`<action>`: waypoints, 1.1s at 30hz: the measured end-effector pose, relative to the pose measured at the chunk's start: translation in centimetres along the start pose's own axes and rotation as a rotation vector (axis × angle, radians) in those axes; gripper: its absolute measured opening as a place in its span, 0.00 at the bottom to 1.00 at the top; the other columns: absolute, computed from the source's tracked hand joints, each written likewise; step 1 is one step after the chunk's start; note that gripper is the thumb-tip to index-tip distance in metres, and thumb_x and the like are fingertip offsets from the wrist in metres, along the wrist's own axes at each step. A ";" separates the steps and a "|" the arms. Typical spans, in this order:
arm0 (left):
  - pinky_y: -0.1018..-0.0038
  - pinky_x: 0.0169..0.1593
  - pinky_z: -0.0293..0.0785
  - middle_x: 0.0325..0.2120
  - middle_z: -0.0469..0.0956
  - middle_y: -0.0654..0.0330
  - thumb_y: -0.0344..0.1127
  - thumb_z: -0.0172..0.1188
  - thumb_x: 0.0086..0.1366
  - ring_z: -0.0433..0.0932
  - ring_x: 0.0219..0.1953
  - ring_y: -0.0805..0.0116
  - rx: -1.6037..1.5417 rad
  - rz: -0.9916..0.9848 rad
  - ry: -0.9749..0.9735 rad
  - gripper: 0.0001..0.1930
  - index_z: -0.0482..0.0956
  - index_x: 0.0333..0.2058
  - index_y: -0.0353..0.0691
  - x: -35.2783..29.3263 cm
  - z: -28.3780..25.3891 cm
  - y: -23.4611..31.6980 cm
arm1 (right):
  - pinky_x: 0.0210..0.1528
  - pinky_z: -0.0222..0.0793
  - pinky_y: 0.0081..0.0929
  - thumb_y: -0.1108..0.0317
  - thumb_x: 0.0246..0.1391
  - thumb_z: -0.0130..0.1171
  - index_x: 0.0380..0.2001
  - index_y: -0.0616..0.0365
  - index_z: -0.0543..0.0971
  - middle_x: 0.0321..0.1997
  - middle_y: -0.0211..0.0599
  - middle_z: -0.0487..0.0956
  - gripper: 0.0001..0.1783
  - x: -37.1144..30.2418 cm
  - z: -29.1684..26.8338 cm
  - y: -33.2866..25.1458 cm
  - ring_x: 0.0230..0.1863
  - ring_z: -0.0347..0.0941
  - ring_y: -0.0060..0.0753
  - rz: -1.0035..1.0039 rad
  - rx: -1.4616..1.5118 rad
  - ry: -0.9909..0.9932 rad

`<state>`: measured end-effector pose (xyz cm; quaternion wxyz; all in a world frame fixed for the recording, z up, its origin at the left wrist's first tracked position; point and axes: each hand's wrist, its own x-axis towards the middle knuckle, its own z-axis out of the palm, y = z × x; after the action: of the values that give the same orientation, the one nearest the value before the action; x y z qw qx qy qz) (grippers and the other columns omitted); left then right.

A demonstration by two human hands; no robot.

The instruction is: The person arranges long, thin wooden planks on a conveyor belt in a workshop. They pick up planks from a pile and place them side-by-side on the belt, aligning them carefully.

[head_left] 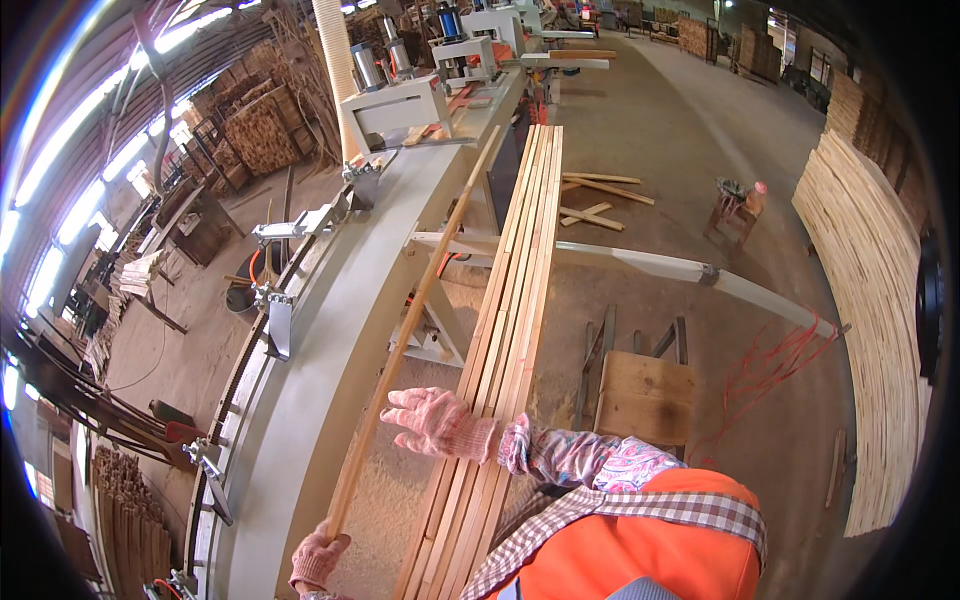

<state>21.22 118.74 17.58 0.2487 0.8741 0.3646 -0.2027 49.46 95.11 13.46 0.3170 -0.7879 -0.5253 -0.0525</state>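
A long thin wooden strip (412, 318) slants along the near side of the machine bed, clear of the bundle to its right. Its near end sits in my gloved left hand (318, 560), whose fingers are closed round it. My right hand (435, 420), in a pink knitted glove, is stretched out palm down with its fingers apart. The fingertips reach the strip's edge; whether they press on it I cannot tell. Under my right wrist lies a bundle of long pale wooden strips (508, 300), side by side and pointing away from me.
The grey machine bed (345, 300) with metal brackets runs along my left, with machine heads (400, 110) at its far end. A white rail (640, 262) supports the bundle and reaches right. A wooden stool (645, 400) and tall stacked timber (865, 330) stand to the right.
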 end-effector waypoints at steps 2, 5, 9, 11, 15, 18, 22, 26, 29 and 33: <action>0.70 0.41 0.75 0.32 0.82 0.59 0.53 0.58 0.61 0.81 0.36 0.64 -0.332 -0.052 -0.160 0.25 0.78 0.49 0.41 -0.1 1.8 -3.2 | 0.64 0.65 0.41 0.50 0.59 0.57 0.54 0.52 0.78 0.63 0.47 0.72 0.25 0.2 0.3 -0.2 0.64 0.68 0.46 -0.066 0.023 0.048; 0.70 0.37 0.75 0.30 0.81 0.63 0.49 0.57 0.65 0.80 0.33 0.68 -0.488 0.098 -0.253 0.20 0.78 0.47 0.41 -2.0 2.7 -1.7 | 0.64 0.65 0.41 0.52 0.58 0.59 0.52 0.52 0.80 0.62 0.46 0.74 0.23 0.1 0.4 -0.2 0.62 0.69 0.46 -0.093 0.027 0.100; 0.71 0.44 0.75 0.35 0.84 0.58 0.56 0.56 0.66 0.81 0.37 0.67 -0.664 0.060 -0.060 0.26 0.81 0.48 0.39 -5.7 4.8 1.5 | 0.64 0.64 0.44 0.54 0.55 0.62 0.49 0.51 0.81 0.60 0.45 0.75 0.21 -0.3 0.7 0.2 0.60 0.71 0.45 -0.123 0.029 0.217; 0.70 0.44 0.76 0.36 0.84 0.56 0.57 0.61 0.64 0.80 0.37 0.69 -0.690 0.032 0.012 0.27 0.82 0.48 0.37 -7.0 5.1 2.8 | 0.64 0.64 0.45 0.54 0.54 0.63 0.49 0.50 0.82 0.59 0.45 0.76 0.21 -0.3 0.1 -0.1 0.60 0.71 0.45 -0.164 0.004 0.269; 0.72 0.41 0.76 0.36 0.83 0.59 0.48 0.69 0.61 0.79 0.36 0.72 -1.146 -0.155 -0.003 0.24 0.82 0.45 0.32 -12.0 3.6 10.4 | 0.60 0.67 0.43 0.53 0.54 0.64 0.49 0.48 0.82 0.53 0.40 0.80 0.21 -0.3 -0.5 -0.3 0.55 0.75 0.44 -0.160 -0.031 0.137; 0.64 0.33 0.78 0.31 0.81 0.56 0.40 0.57 0.65 0.81 0.31 0.58 0.017 0.495 0.190 0.12 0.77 0.45 0.42 -6.8 8.4 1.7 | 0.58 0.69 0.40 0.56 0.55 0.62 0.49 0.48 0.82 0.52 0.36 0.82 0.19 0.3 -0.7 -1.2 0.53 0.77 0.41 -0.043 0.031 -0.173; 0.60 0.29 0.78 0.29 0.80 0.54 0.36 0.52 0.67 0.81 0.31 0.50 0.345 0.624 0.249 0.08 0.74 0.43 0.47 -7.3 8.3 3.7 | 0.57 0.71 0.40 0.45 0.66 0.43 0.56 0.41 0.77 0.53 0.30 0.81 0.24 1.4 -1.7 -2.0 0.54 0.77 0.40 0.156 -0.116 -0.667; 0.61 0.33 0.79 0.35 0.82 0.55 0.38 0.52 0.66 0.82 0.33 0.51 0.219 0.480 0.348 0.11 0.77 0.45 0.51 -7.5 8.4 5.4 | 0.56 0.72 0.44 0.46 0.67 0.40 0.58 0.39 0.75 0.53 0.29 0.81 0.24 1.8 -2.1 -2.5 0.55 0.77 0.41 0.168 -0.156 -0.746; 0.62 0.43 0.77 0.41 0.82 0.56 0.46 0.50 0.67 0.81 0.40 0.53 0.239 0.591 0.331 0.14 0.79 0.44 0.49 -7.1 9.6 3.8 | 0.55 0.72 0.45 0.46 0.67 0.41 0.57 0.37 0.76 0.52 0.30 0.81 0.23 1.9 -1.9 -2.4 0.54 0.77 0.40 0.179 -0.152 -0.740; 0.63 0.45 0.75 0.43 0.81 0.56 0.47 0.50 0.65 0.80 0.42 0.49 -0.446 0.116 -0.012 0.15 0.78 0.43 0.48 -10.8 5.6 11.3 | 0.55 0.73 0.44 0.47 0.67 0.41 0.56 0.37 0.76 0.52 0.27 0.82 0.23 2.4 -2.6 -2.8 0.53 0.77 0.40 0.182 -0.156 -0.806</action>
<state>21.50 102.77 22.19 0.4491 0.8159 0.3480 -0.1075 48.73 96.23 17.77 0.0286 -0.8103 -0.5299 0.2486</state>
